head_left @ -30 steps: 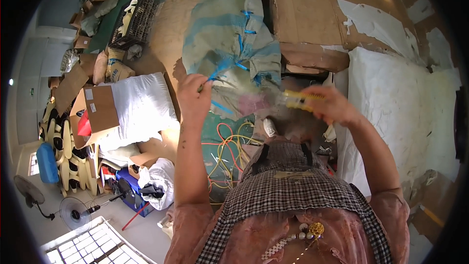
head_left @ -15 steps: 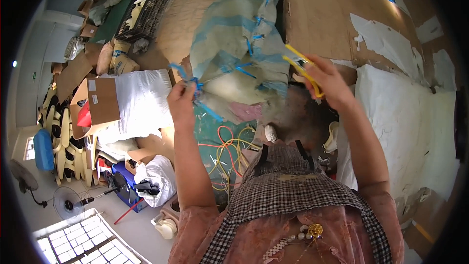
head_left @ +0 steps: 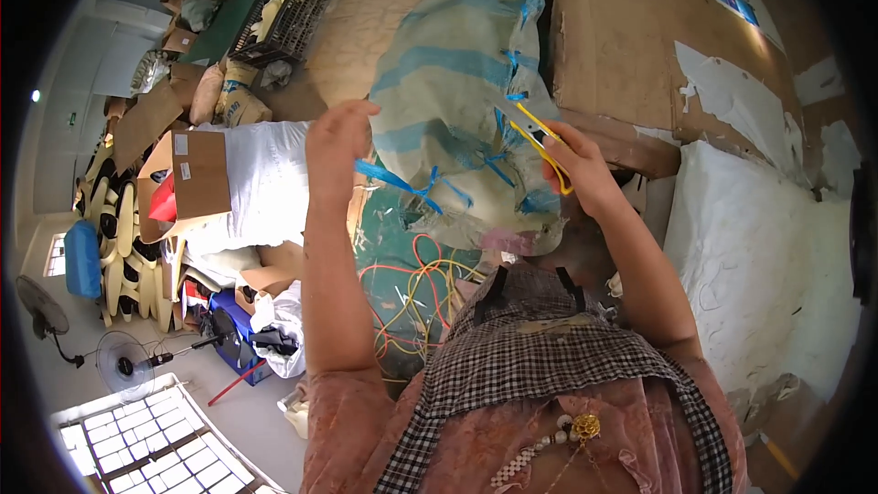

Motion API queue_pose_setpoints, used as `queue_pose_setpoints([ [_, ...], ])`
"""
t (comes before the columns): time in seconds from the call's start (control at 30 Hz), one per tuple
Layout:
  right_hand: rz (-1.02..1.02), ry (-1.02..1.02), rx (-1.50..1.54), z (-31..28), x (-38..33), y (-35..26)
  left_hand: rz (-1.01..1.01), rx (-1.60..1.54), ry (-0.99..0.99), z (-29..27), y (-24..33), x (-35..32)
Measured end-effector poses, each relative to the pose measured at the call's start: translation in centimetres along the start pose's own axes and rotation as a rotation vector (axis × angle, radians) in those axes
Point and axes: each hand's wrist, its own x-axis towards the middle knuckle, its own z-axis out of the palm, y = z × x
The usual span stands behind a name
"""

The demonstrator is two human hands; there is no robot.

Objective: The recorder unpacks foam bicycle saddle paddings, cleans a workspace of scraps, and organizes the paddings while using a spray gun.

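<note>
A large woven sack (head_left: 457, 82), pale green with blue stripes and blue plastic ties, stands in front of me. My left hand (head_left: 337, 137) pinches a blue plastic strip (head_left: 393, 181) that runs from the sack's stitched seam, pulled out to the left. My right hand (head_left: 578, 165) holds a yellow-handled cutter (head_left: 538, 142) against the seam on the sack's right side. The sack's lower edge hangs just above my checked apron.
A tangle of orange and yellow cords (head_left: 412, 302) lies on a green mat below the sack. A big cardboard sheet (head_left: 658, 46) is at the upper right, a white sack (head_left: 768, 256) at right, a cardboard box (head_left: 197, 174) and another white sack (head_left: 265, 187) at left, and fans (head_left: 128, 361) at lower left.
Both hands have risen with the sack, which is now lifted higher and more upright. The left hand has drawn the blue strip out to the left; the right hand keeps the cutter at the seam.
</note>
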Motion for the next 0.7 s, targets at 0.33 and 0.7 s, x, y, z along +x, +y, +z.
queue_pose_setpoints([
  [0.33, 0.063, -0.235, 0.066, 2.7, -2.5, 0.2, -0.127, 1.090, -0.500, -1.3, 7.0, -7.7],
  [0.7, 0.022, -0.195, 0.051, 0.0, -6.8, 1.5, -0.389, 2.278, 0.316, -33.4, -17.8, -21.7],
])
